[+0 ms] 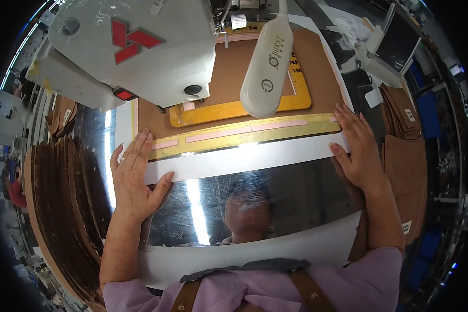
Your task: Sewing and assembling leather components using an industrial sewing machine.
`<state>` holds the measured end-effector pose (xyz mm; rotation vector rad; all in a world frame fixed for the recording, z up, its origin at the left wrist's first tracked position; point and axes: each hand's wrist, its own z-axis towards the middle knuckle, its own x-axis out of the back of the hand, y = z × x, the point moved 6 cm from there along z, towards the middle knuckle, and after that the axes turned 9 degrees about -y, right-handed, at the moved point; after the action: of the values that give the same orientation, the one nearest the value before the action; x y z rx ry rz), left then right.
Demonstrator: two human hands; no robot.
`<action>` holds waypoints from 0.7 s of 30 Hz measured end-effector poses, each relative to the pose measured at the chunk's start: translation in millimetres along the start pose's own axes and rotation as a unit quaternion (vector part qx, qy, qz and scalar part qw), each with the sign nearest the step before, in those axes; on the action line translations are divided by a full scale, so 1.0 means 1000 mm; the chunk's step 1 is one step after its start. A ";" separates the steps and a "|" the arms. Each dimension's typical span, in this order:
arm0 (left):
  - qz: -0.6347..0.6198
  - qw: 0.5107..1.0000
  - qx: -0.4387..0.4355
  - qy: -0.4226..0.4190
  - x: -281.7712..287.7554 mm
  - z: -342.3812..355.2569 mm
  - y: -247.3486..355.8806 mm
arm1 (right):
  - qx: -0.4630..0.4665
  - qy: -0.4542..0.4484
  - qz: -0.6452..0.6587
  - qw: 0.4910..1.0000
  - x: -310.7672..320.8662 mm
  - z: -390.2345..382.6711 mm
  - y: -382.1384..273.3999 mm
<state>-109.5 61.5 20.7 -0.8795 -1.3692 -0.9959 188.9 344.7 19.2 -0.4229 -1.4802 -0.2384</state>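
Observation:
My left hand (135, 174) lies flat with its fingers stretched out, at the left end of a yellow strip (281, 133) that carries pink pieces. At the strip's right end rests my right hand (360, 151), likewise flat, with thumb and fingers apart. Neither hand grips anything. Both thumbs touch a white sheet (249, 157) along the strip's near side. Beyond the strip is a brown sheet (226, 73), with a yellow frame (218, 116) with rounded corners on top of it. Part of the frame is hidden behind a white handheld-shaped lamp head (265, 73).
A large sewing machine head (135, 57) overhangs the far left. Shiny metal tabletop (218, 208) lies nearest me. Brown panels stand stacked at the left (62, 197), and more brown panels (404, 177) hang at the right. A dark screen (398, 44) stands far right.

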 end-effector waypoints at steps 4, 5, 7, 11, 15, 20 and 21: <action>0.020 0.999 -0.002 0.028 0.002 -0.006 -0.004 | 0.022 0.027 -0.021 0.999 0.002 0.006 -0.005; 0.022 0.999 0.005 0.027 0.002 -0.005 -0.005 | 0.014 0.028 -0.020 0.999 0.003 0.004 -0.004; 0.016 0.999 -0.004 0.049 0.005 -0.005 -0.003 | 0.016 0.030 -0.015 0.999 0.003 0.004 -0.005; 0.004 0.999 0.004 0.037 0.005 -0.008 -0.006 | 0.016 0.047 -0.015 0.999 0.007 0.006 -0.008; 0.012 0.997 0.002 0.071 0.010 -0.001 -0.003 | 0.003 0.025 -0.004 1.000 0.004 0.007 -0.007; 0.013 1.000 -0.013 0.023 0.001 -0.005 -0.008 | -0.007 0.006 0.000 1.000 0.000 0.007 -0.004; 0.010 1.000 -0.011 0.027 0.001 -0.006 -0.009 | -0.005 0.006 -0.001 1.000 0.000 0.009 -0.005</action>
<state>-115.8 53.2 21.1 -0.8764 -1.3036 -1.0136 179.0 344.2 19.7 -0.4278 -1.4685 -0.2492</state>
